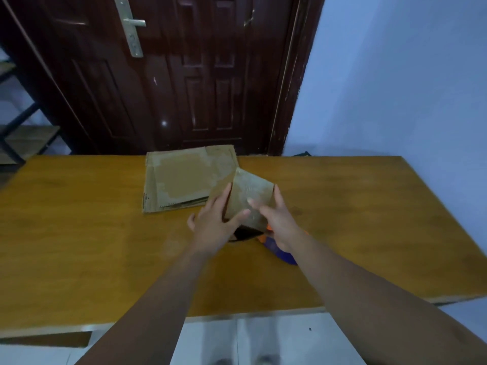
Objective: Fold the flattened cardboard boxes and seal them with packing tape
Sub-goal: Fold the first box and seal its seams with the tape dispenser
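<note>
Holding creased cardboard box (250, 198) — left hand (214, 227), right hand (280, 223), flat stack (184, 177) behind

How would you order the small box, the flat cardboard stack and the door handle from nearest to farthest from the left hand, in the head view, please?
1. small box, in the left hand.
2. flat cardboard stack, just behind.
3. door handle, far upper left.

Both hands (214, 223) (280, 222) around small cardboard box (250, 192)

I'm in a plain room of a home: dark wooden door (163, 75) with a metal handle (131, 25), pale blue wall (395, 75), wooden table (79, 233).
</note>
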